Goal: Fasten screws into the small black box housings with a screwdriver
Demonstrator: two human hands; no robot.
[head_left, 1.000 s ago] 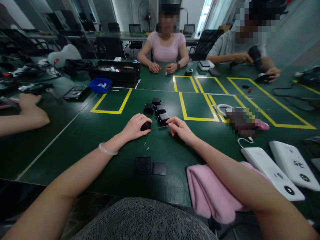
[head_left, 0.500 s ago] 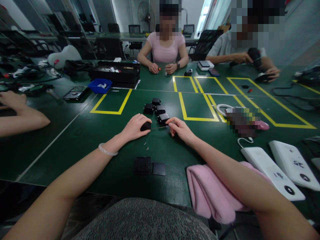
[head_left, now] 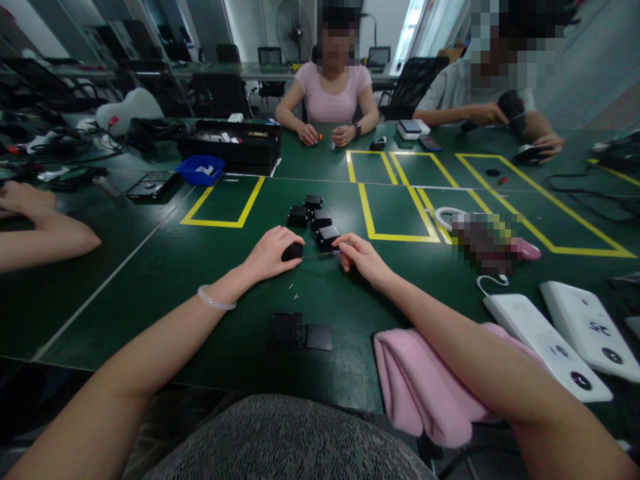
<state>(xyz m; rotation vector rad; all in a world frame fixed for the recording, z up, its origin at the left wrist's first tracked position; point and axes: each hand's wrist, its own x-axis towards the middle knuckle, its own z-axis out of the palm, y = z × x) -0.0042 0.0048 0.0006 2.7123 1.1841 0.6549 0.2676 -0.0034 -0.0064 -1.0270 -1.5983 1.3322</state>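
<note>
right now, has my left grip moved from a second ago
No: against the yellow tape outline on the table, your left grip shows no clear shift in any direction.

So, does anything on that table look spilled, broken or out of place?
Nothing looks plainly spilled or broken. Slightly odd: a few tiny screw-like bits lie loose on the green table, on the near side of the left hand, where they might get lost; and the pink cloth droops over the table's near edge.
</note>
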